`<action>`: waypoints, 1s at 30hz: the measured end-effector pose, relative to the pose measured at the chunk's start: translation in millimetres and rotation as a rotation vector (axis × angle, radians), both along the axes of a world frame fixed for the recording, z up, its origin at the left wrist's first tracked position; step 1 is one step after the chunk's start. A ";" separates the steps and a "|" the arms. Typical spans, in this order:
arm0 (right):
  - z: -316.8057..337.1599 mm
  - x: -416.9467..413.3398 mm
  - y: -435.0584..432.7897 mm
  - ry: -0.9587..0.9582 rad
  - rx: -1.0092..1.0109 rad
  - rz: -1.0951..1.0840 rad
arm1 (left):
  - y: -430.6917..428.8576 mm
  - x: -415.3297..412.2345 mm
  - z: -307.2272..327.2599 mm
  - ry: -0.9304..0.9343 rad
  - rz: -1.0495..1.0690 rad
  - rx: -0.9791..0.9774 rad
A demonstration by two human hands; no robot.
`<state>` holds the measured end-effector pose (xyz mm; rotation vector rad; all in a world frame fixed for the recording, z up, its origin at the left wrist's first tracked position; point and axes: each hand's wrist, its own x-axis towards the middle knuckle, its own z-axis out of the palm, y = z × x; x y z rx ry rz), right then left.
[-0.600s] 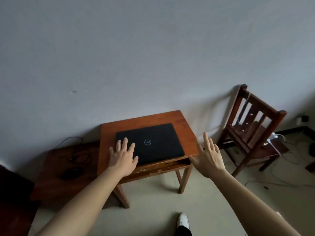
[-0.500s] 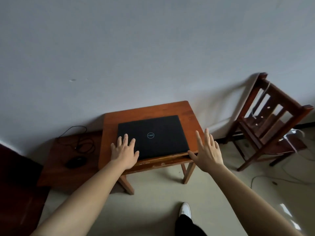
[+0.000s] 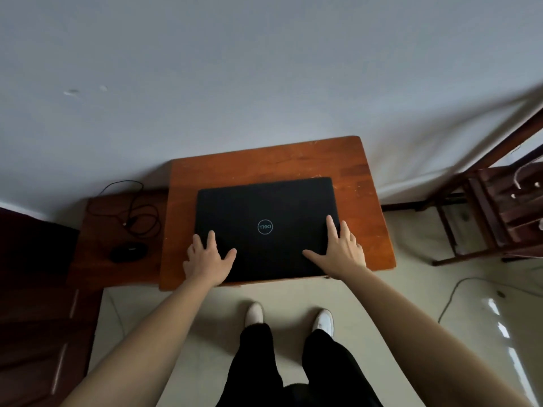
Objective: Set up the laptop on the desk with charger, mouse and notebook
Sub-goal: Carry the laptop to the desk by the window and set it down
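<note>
Laptop [image 3: 264, 207], closed, lies flat in the middle of the small table [image 3: 264, 160]. It is a matte black rectangular slab with rounded corners and a round silvery logo on its lid. The table top is smooth reddish-brown wood with pale scuffs toward its far edge and right side. The left hand [image 3: 207, 259] rests on the lid's near left corner, fingers straight and spread, thumb pointing inward. The right hand [image 3: 340, 251] rests likewise at the near right corner, its outer fingers reaching the lid's right edge. Neither hand grips anything. To the left, a lower, darker wooden table [image 3: 97, 274] carries a black oval mouse [image 3: 128, 251] and a thin black cable [image 3: 138, 212] in loose loops. A dark slatted wooden chair [image 3: 482, 201] stands to the right on the pale, glossy floor [image 3: 411, 304].
</note>
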<state>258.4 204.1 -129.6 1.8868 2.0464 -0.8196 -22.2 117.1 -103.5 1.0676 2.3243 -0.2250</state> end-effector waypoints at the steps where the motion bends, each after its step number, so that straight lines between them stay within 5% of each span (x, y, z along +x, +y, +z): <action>1: -1.9 -6.5 5.2 0.019 -0.025 -0.071 | 4.9 -5.8 -5.0 -0.039 0.075 0.013; 4: -3.5 -22.4 18.8 0.022 -0.040 -0.254 | 26.4 -21.3 -18.9 -0.145 0.266 0.026; 12: -6.7 -36.4 37.7 0.038 -0.083 -0.463 | 39.4 -30.4 -35.7 -0.061 0.207 0.079; 18: -11.7 -34.5 56.7 0.080 -0.237 -0.586 | 50.4 -43.7 -36.0 -0.200 0.420 0.108; 23: -3.1 -31.4 60.0 0.246 -0.277 -0.698 | 62.4 -77.0 -27.4 -0.588 0.845 0.190; 30: 11.5 -22.7 59.7 0.706 -0.506 -0.930 | 61.6 -102.8 -5.0 -0.950 0.971 0.156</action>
